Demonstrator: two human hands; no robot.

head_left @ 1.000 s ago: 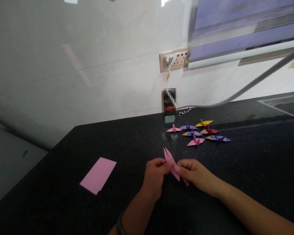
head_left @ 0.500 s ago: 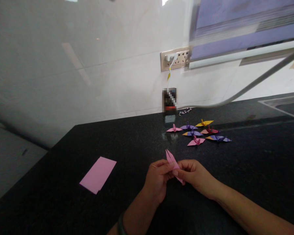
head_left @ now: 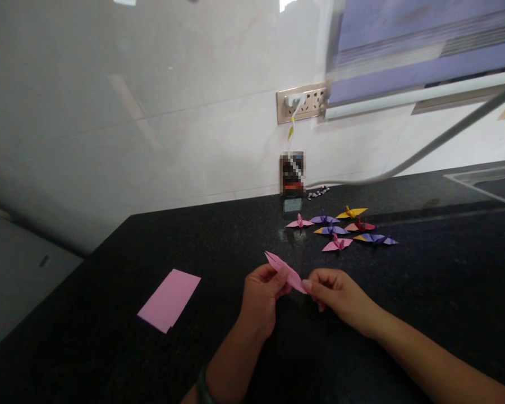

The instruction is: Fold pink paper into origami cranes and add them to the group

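**Two hands hold a pink folded paper over the black bench**

The left hand and the right hand meet in the middle, just above the black speckled stone bench. Between them is a long, thin, folded pink paper piece. It is tilted, with its pointed tip up and to the left. The left fingers are pressed together on the middle of the paper. The right fingers pinch its lower end. Both hands are closed on the paper, and it does not touch the bench.

A flat pink paper rectangle lies on the bench, well to the left of the hands. Behind the hands, further back on the bench, sits a small group of folded paper cranes in pink, purple, yellow and red. They stand close to each other.

Near the white tiled wall stands a small dark box. Its front is blurred. Above it on the wall is a beige socket strip with a white plug in it.
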